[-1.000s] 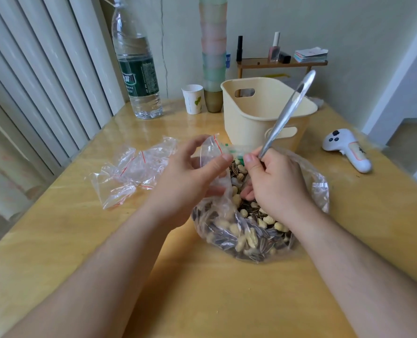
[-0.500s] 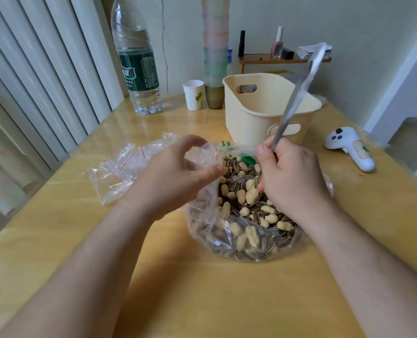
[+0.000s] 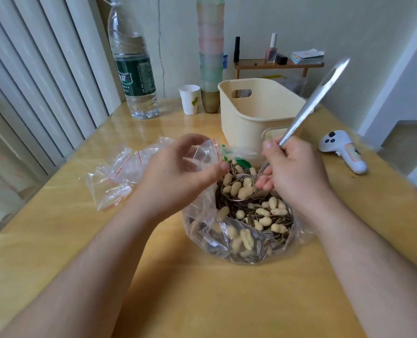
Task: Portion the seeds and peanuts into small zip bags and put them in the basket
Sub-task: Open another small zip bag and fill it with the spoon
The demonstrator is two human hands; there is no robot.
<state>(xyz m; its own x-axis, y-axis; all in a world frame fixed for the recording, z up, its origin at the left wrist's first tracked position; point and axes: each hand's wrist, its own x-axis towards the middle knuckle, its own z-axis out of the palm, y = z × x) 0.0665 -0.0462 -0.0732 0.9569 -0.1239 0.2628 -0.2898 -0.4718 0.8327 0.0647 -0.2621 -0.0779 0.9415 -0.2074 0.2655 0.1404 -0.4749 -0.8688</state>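
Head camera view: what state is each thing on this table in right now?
Small zip bag: open, pinched by left hand.
Spoon: gripped by right hand, bowl loaded with peanuts.
Big bag: open, holding seeds and peanuts.
Basket: upright; no bags visible inside.
Spare zip bags: empty, lying on table.
Water bottle: upright.
Paper cup: upright.
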